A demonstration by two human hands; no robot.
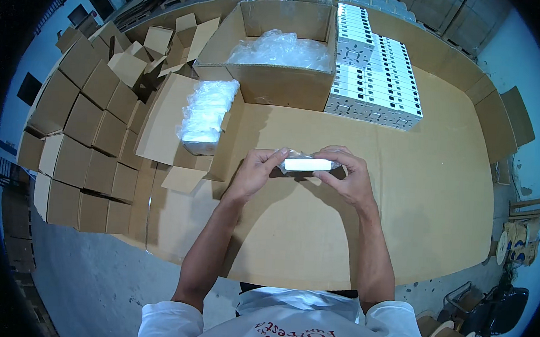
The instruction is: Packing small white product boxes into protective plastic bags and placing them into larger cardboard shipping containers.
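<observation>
I hold a small white box in a clear bag with both hands.

My left hand point(254, 171) and right hand point(346, 175) are each closed on one end of the white box in its plastic bag point(308, 165), just above the cardboard table cover point(402, 212). I think I am at the unwrapping step, and next my fingers need to pull the bag open gently. Behind the white box sits a big open carton point(275, 77) with plastic inside. Right of that carton are rows of white boxes point(378, 82). Left of it are many small brown boxes point(88, 140).
</observation>
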